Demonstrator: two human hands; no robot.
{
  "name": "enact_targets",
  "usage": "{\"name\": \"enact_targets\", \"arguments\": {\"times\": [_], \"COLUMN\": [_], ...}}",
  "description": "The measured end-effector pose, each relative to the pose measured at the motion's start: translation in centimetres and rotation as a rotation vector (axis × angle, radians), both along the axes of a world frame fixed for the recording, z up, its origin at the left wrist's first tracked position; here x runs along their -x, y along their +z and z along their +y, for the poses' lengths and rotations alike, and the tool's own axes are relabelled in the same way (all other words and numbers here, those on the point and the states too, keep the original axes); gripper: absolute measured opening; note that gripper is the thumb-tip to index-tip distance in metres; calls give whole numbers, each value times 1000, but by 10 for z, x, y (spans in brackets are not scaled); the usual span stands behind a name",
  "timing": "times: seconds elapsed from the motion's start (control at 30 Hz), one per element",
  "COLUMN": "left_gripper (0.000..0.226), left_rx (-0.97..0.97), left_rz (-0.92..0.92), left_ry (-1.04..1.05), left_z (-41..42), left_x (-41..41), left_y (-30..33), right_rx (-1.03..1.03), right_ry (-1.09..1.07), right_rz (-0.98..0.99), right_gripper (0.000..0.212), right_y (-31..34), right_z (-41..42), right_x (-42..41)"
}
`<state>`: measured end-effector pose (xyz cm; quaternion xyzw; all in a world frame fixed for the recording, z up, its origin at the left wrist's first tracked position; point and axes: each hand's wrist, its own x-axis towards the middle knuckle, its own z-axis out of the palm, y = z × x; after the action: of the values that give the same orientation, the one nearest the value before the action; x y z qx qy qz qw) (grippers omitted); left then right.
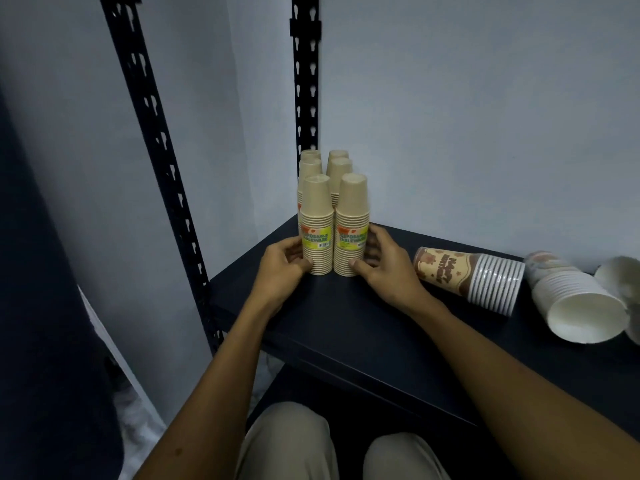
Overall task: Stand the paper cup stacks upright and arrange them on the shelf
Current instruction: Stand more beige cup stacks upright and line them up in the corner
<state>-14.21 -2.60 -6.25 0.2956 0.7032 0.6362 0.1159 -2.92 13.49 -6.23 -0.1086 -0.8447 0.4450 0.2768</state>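
Both hands (282,261) (381,259) grip upright cup stacks (317,226) on dark shelf (346,317), pale walls (485,116).

Matt tan paper cup stacks (334,216) with glossy printed labels (316,236); smooth matt dark shelf (346,317); black perforated metal uprights (306,81).

- The scene is dim, with a cool bluish cast over the wall (485,116).
- Soft light falls from above and ahead; the tan cup stacks (334,216) are the brightest part.
- The shelf (346,323) surface reads nearly black, with detail lost below its front edge.
- Wide-angle distortion bends the black uprights (156,140) toward the edges.
- The far-right cups (585,306) look slightly soft.
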Motion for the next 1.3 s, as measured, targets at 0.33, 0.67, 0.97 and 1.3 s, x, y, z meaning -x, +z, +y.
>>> {"name": "enact_targets", "arguments": {"times": [0.33,0.67,0.97,1.3], "left_gripper": [52,53,52,50], "left_rx": [-19,1,22,-9], "left_rz": [-53,-10,34,-57], "left_ry": [3,45,63,113], "left_z": [-1,-1,-1,1], "left_x": [1,-1,-3,8], "left_y": [-2,-3,-3,-2], "right_rx": [-24,-20,86,122], "right_ry": [-51,-66,-54,-46], "right_rz": [-4,-13,21,33], "right_gripper": [64,63,62,62], "right_y": [-1,0,2,4], "right_z": [1,0,0,-4], "right_x": [0,-2,-2,17]}}
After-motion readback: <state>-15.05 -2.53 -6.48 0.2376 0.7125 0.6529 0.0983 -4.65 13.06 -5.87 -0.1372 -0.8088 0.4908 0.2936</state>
